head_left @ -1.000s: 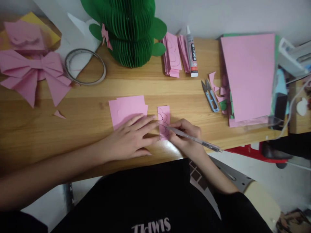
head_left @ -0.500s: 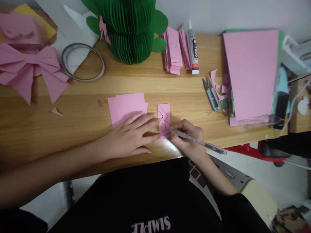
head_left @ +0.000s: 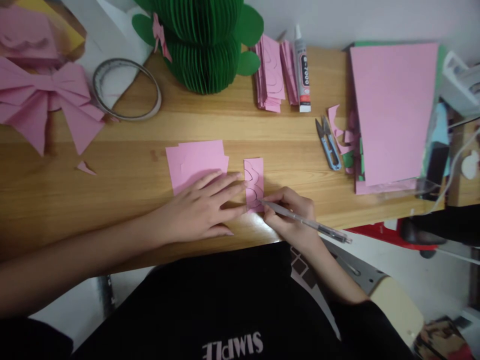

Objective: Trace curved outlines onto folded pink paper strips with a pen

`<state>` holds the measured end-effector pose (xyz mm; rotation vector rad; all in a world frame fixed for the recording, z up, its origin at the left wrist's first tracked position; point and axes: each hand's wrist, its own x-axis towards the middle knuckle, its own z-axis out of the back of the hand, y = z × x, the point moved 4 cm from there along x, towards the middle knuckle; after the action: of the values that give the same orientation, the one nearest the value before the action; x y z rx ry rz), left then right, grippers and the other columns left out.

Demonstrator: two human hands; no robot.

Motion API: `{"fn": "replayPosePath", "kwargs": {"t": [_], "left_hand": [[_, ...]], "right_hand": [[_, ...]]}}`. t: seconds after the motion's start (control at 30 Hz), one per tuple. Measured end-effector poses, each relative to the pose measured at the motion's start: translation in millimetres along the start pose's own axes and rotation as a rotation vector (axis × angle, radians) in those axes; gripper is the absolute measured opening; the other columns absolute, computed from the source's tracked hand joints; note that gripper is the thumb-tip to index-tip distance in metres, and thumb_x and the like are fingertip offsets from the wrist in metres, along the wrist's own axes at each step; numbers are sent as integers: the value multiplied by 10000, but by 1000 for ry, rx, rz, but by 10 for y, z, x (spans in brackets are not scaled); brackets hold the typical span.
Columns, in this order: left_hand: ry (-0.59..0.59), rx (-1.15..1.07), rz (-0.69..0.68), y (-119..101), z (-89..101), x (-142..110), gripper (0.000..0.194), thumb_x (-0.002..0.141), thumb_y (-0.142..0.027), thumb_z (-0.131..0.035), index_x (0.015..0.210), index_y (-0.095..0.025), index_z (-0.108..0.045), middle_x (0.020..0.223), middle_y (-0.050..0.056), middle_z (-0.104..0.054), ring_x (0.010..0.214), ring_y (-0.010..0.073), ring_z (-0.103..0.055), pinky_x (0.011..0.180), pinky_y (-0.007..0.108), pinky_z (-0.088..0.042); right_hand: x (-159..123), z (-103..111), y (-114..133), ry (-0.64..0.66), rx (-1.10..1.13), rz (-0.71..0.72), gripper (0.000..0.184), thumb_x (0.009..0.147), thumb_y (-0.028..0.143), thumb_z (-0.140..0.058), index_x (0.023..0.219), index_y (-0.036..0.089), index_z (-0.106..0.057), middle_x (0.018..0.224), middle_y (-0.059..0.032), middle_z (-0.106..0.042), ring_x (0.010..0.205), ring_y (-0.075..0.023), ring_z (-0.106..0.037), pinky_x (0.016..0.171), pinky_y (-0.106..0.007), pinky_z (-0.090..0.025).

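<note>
My right hand [head_left: 290, 212] is closed around a pen [head_left: 311, 224], its tip on the lower part of a small pink paper strip [head_left: 255, 175]. Dark curved lines run down that strip. My left hand [head_left: 204, 207] lies flat with fingers spread, fingertips at the strip's left edge. Beneath its upper side are pink paper sheets [head_left: 198, 159], partly covered by the hand.
Behind stand a green honeycomb paper piece [head_left: 204, 65], pink strips [head_left: 270, 75], and a glue tube [head_left: 303, 75]. Blue thread snips [head_left: 329, 147] lie near paper scraps and a pink sheet stack [head_left: 395, 110]. Leftward are a tape roll [head_left: 158, 102] and pink bow [head_left: 71, 100].
The pen tip has shifted very slightly along the lower curve on the strip. The left hand stays in place, and the whole view has moved a little.
</note>
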<state>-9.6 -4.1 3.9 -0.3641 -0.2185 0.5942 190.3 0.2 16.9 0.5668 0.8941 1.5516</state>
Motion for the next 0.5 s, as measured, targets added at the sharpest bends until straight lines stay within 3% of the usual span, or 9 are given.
{"fn": "replayPosePath", "kwargs": {"t": [0.5], "left_hand": [[10, -1, -7, 12, -40, -12, 490, 883, -568, -684, 1274, -273, -654, 1512, 138, -504, 1430, 339, -418, 1186, 520, -301]], "right_hand": [[17, 15, 33, 47, 42, 87, 92, 740, 138, -647, 797, 205, -672, 633, 39, -694, 459, -81, -569, 436, -197, -432]]}}
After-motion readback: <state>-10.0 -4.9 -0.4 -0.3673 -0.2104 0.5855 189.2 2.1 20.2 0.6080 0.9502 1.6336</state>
